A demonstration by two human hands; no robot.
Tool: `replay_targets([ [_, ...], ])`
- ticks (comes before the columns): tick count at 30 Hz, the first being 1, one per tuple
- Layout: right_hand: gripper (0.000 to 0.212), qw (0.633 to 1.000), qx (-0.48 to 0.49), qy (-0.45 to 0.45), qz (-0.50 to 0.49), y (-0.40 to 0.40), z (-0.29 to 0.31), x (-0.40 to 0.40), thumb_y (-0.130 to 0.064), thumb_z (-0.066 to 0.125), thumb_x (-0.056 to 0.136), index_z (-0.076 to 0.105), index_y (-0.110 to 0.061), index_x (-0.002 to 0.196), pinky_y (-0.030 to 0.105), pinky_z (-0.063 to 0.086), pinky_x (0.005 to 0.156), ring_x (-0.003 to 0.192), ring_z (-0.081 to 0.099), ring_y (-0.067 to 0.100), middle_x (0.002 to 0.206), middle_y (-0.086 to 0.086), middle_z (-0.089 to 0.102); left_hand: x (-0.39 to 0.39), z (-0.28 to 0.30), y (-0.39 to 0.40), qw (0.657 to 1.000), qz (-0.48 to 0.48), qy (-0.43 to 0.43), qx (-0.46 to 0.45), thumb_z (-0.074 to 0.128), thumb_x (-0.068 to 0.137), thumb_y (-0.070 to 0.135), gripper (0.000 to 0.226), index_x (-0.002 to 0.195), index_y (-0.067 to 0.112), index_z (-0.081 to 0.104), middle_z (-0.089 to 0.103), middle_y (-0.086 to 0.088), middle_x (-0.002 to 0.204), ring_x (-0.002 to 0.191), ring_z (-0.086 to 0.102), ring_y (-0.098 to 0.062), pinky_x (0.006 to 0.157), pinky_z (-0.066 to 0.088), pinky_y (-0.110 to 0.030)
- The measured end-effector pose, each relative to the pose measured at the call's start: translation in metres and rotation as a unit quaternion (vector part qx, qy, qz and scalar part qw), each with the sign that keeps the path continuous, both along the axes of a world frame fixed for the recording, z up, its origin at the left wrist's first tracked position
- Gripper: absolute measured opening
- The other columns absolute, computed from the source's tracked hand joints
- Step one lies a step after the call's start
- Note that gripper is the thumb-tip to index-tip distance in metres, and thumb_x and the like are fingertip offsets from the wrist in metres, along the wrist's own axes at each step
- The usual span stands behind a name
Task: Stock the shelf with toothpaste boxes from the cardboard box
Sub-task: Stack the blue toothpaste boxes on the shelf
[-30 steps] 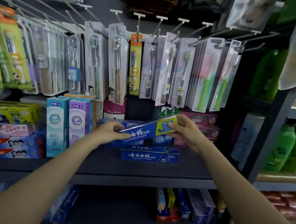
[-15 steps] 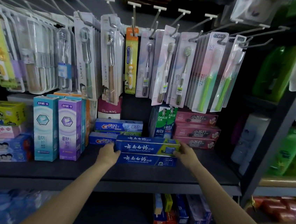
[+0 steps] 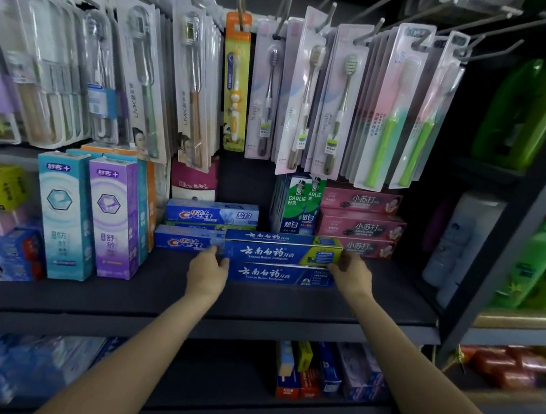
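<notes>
Gripping now: both hands are holding the ends of the top blue toothpaste box (image 3: pixel 282 253), which is lying flat and level on a second blue toothpaste box (image 3: pixel 278 274).
Left hand (image 3: pixel 207 272): fingers are curling round the box's left end, thumb on its front face.
Right hand (image 3: pixel 353 277): fingers are wrapping the right end by the green panel, thumb tucked along the lower edge.
Stack: the two matching boxes are sitting one atop the other, fronts facing out, on the dark shelf (image 3: pixel 154 299).
Left neighbours: two Crest boxes (image 3: pixel 212 214) are lying just beside and behind the stack; further left, tall teal and purple boxes (image 3: pixel 88 217) are standing upright.
Right neighbours: pink toothpaste boxes (image 3: pixel 360 224) are stacked behind the right hand, with upright Darlie boxes (image 3: pixel 297 206) beside them.
Above: packaged toothbrushes (image 3: pixel 305 99) are hanging from hooks.
Far right: green bottles (image 3: pixel 538 265) are standing on a neighbouring rack.
Below: more small boxes (image 3: pixel 312 369) are sitting on the lower shelf.
</notes>
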State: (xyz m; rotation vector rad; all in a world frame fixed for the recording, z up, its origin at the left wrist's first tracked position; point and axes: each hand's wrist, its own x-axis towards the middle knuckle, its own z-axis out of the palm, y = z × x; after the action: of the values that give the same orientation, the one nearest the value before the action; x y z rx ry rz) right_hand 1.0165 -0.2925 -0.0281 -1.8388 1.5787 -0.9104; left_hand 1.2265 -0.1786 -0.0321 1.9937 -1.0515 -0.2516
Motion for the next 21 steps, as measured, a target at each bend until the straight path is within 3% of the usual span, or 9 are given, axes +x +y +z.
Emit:
replay_targets([
  [3,0.018,0.982,-0.18,-0.033,-0.038,0.019,0.003,0.0,-0.003,0.049,0.092,0.053,0.003,0.108,0.033,0.04,0.082,0.104,0.051,0.033,0.113,0.017,0.053,-0.017,-0.002,0.015,0.983,0.0,-0.091,-0.159,0.05,0.088,0.0,0.035,0.123,0.003,0.049,0.045,-0.014,0.124,0.116,0.045,-0.027,0.095,0.041,-0.036],
  [5,0.016,0.956,-0.291,-0.027,0.003,0.042,0.005,0.001,0.005,0.044,0.089,0.054,0.003,0.102,0.027,0.034,0.073,0.092,0.049,0.032,0.103,0.017,0.05,-0.035,-0.009,0.032,0.956,-0.088,-0.175,-0.219,0.048,0.085,-0.003,0.035,0.119,0.005,0.051,0.046,-0.011,0.119,0.112,0.042,-0.021,0.094,0.04,-0.034],
  [9,0.025,0.911,-0.381,0.053,0.147,0.098,-0.035,-0.006,0.003,0.039,0.082,0.058,0.003,0.098,0.023,0.038,0.067,0.086,0.047,0.024,0.095,0.019,0.053,-0.078,-0.071,0.077,0.896,-0.308,-0.278,-0.158,0.04,0.081,0.009,0.03,0.108,0.008,0.054,0.052,-0.008,0.108,0.099,0.045,-0.018,0.085,0.038,-0.027],
  [13,0.018,0.922,-0.301,0.118,0.215,0.15,-0.135,-0.03,0.004,0.045,0.079,0.059,0.002,0.09,0.03,0.044,0.069,0.085,0.051,0.025,0.091,0.016,0.057,-0.104,-0.18,0.122,0.882,-0.403,-0.242,0.017,0.039,0.081,0.015,0.034,0.11,0.011,0.056,0.055,-0.007,0.11,0.101,0.044,-0.017,0.086,0.037,-0.027],
  [17,0.024,0.94,-0.112,0.229,0.228,0.187,-0.268,-0.073,-0.008,0.04,0.074,0.061,-0.003,0.084,0.035,0.047,0.065,0.084,0.055,0.027,0.088,0.014,0.06,-0.106,-0.277,0.153,0.869,-0.405,-0.12,0.258,0.04,0.094,0.012,0.041,0.135,0.012,0.037,0.033,-0.003,0.139,0.119,0.044,-0.021,0.084,0.033,-0.02],
  [19,0.022,0.925,0.014,0.284,0.251,0.203,-0.327,-0.088,-0.002,0.047,0.075,0.063,0.002,0.09,0.038,0.048,0.073,0.09,0.059,0.036,0.095,0.019,0.061,-0.104,-0.322,0.165,0.859,-0.379,-0.093,0.332,0.042,0.094,0.011,0.043,0.137,0.01,0.036,0.033,-0.006,0.141,0.118,0.046,-0.024,0.088,0.035,-0.025],
  [21,0.028,0.89,0.113,0.334,0.29,0.214,-0.381,-0.098,0.003,0.049,0.082,0.06,0.003,0.107,0.041,0.042,0.088,0.112,0.052,0.037,0.114,0.021,0.056,-0.1,-0.367,0.175,0.854,-0.346,-0.066,0.383,0.047,0.091,0.009,0.041,0.132,0.007,0.04,0.039,-0.01,0.135,0.116,0.047,-0.027,0.09,0.037,-0.032],
])
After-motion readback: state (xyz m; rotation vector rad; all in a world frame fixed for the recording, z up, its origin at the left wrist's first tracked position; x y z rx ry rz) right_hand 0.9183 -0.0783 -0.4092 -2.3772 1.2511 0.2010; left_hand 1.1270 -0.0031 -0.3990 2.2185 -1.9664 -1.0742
